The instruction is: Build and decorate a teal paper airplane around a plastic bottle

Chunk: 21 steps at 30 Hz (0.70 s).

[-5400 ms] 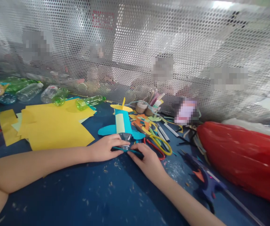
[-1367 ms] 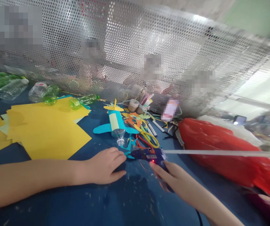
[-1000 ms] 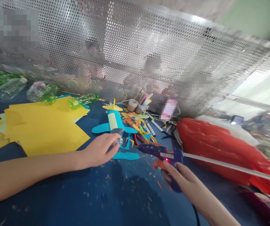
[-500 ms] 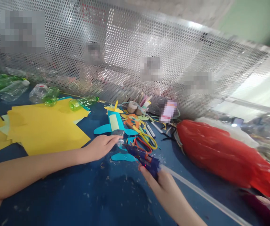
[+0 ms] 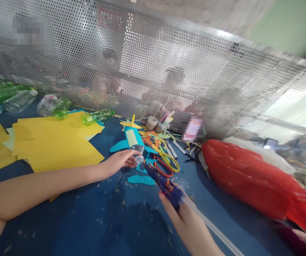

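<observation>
My left hand (image 5: 123,160) has its fingers around the clear neck end (image 5: 140,160) of a plastic bottle. The bottle is wrapped as a toy plane (image 5: 133,137), with blue paper wings and a yellow propeller-like piece at its far end. In my right hand (image 5: 186,213) is a dark blue glue gun (image 5: 166,183), a long clear glue stick (image 5: 219,229) running out of its back. The gun's nozzle points at the bottle neck, very close to it; whether they touch I cannot tell. A wavy blue paper piece (image 5: 141,180) lies just below the neck.
Yellow paper sheets (image 5: 48,142) lie left, with a green bottle (image 5: 96,116) and several other bottles behind. Scissors with yellow handles (image 5: 172,164), red handles (image 5: 163,172), markers (image 5: 172,149) and paper scraps lie beyond the gun. A red plastic bag (image 5: 249,177) fills the right, before a perforated metal screen (image 5: 147,46).
My left fingers have shifted on the bottle neck, showing more of its clear end. The glue gun stays near the neck. The whole view has shifted slightly.
</observation>
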Each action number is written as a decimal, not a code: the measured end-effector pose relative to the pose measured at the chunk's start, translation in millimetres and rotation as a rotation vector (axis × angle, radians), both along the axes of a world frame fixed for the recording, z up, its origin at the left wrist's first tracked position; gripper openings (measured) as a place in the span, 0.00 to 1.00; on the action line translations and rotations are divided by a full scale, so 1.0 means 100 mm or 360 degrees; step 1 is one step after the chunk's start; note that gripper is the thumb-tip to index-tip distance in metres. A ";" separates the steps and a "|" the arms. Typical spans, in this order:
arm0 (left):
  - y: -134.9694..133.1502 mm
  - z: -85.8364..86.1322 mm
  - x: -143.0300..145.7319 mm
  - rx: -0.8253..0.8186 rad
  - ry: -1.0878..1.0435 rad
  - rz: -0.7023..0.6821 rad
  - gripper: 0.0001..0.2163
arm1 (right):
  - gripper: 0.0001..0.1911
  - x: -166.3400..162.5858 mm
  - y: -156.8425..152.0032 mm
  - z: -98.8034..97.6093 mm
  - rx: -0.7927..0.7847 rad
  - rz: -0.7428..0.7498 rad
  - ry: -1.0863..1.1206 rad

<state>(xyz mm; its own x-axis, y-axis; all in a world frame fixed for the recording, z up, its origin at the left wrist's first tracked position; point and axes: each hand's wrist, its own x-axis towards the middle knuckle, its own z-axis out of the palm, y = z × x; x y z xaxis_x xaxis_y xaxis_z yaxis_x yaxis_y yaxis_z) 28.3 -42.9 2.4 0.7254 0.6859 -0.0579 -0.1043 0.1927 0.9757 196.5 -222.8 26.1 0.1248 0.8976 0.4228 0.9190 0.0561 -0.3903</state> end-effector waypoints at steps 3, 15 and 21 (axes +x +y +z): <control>-0.04 0.08 -0.01 -0.0107 -0.0101 0.0036 0.16 | 0.22 0.00 0.04 -0.01 0.0134 0.0072 -0.0088; -0.07 0.11 -0.04 -0.0063 -0.0209 0.0046 0.16 | 0.22 -0.03 0.11 -0.03 0.0220 0.0069 -0.0145; -0.07 0.11 -0.04 -0.0102 -0.0224 0.0064 0.16 | 0.19 -0.08 0.13 0.03 0.0150 0.0129 -0.0109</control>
<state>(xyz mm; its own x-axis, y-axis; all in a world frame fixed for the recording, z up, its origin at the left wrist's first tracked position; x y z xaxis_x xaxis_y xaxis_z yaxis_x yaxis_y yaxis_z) 24.2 -50.1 13.8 0.7017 0.7125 -0.0020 -0.2479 0.2468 0.9368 188.2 -209.8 29.1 0.0213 0.8595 0.5106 0.9341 0.1649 -0.3166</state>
